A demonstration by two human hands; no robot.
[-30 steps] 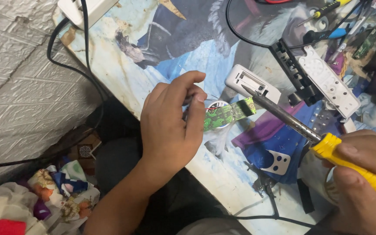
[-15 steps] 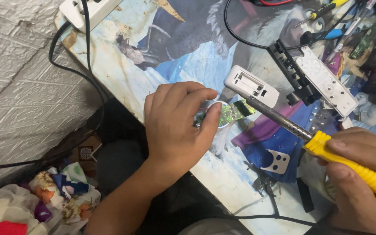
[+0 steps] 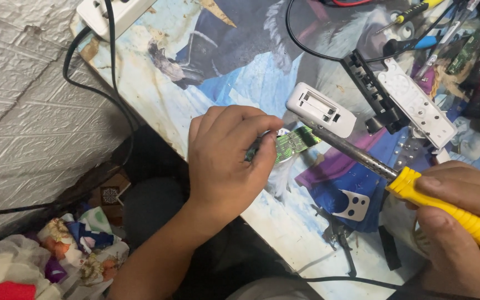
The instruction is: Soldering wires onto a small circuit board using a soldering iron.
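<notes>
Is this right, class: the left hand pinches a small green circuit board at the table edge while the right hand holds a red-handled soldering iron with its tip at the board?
Not quite. The head view shows the soldering iron's handle is yellow, not red. The rest stands: the left hand pinches the small green circuit board, and the right hand holds the iron with its tip at the board.

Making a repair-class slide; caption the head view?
Left hand pinches a green circuit board while the right hand aims a yellow-handled soldering iron at it.

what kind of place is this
Probably a small home electronics repair bench: the right hand holds a yellow-handled soldering iron to a green circuit board in the left hand, with tools piled behind.
</notes>
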